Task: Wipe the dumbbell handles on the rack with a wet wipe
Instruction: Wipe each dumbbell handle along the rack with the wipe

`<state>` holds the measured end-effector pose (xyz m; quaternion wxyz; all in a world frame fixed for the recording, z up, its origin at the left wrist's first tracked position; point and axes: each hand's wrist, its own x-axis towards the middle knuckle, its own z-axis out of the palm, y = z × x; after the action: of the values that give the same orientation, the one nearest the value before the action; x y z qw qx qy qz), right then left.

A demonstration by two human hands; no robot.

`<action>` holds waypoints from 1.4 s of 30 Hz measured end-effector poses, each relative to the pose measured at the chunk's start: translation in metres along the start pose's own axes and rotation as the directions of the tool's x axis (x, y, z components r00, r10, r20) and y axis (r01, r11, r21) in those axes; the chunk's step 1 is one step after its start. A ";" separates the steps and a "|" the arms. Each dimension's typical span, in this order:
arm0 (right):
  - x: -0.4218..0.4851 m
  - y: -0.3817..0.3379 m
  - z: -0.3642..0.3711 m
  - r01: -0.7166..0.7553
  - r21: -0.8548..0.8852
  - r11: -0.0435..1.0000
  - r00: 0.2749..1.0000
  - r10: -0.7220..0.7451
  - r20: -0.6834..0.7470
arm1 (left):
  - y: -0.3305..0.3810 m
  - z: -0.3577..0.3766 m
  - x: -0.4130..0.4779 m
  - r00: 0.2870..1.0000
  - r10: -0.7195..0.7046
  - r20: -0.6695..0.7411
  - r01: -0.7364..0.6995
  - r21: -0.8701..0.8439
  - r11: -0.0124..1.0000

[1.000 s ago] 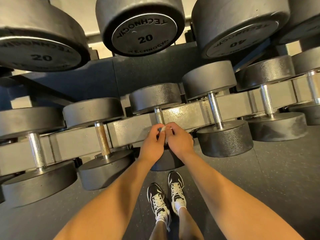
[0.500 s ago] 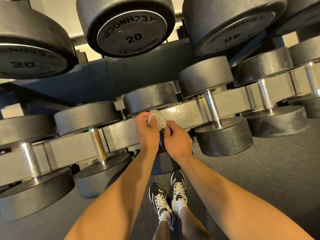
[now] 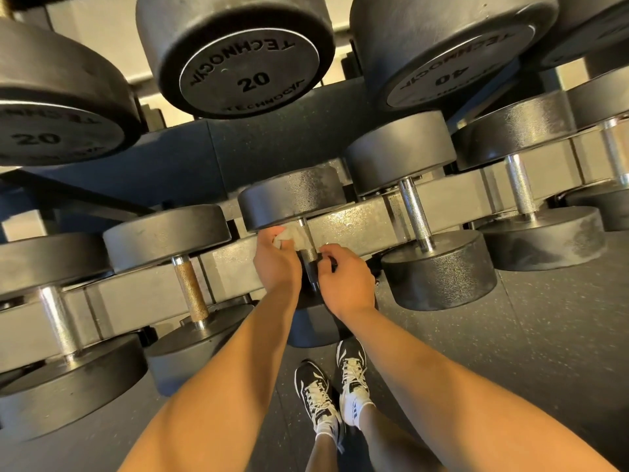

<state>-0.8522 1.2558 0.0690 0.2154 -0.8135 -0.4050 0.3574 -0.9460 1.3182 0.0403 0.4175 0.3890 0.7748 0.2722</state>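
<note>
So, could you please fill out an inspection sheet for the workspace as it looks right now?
Surface: grey rack rail, scuffed.
Job's things: wet wipe bunched against the upper part of the middle dumbbell handle; lower part bare.
Clutter: nothing seen.
Hands: left hand grips the wet wipe; right hand curled by the handle's lower end, contact unclear.
Cables: nothing seen.
Surroundings: speckled rubber floor; upper dumbbells marked 20 and 40; one brass-coloured handle nearby.

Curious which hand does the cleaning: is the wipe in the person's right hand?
No, the wipe is bunched in the left hand against the dumbbell handle, while the right hand sits lower by that handle's near end.
</note>
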 end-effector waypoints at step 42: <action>-0.001 0.009 0.002 0.028 0.183 0.983 0.997 -0.014 -0.080 | -0.003 -0.019 -0.004 0.872 0.150 0.465 -0.215 0.090 0.972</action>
<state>-0.8495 1.2495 0.0624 0.3092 -0.7992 -0.3700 0.3588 -0.9622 1.3115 0.0496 0.5315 0.5416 0.6320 0.1572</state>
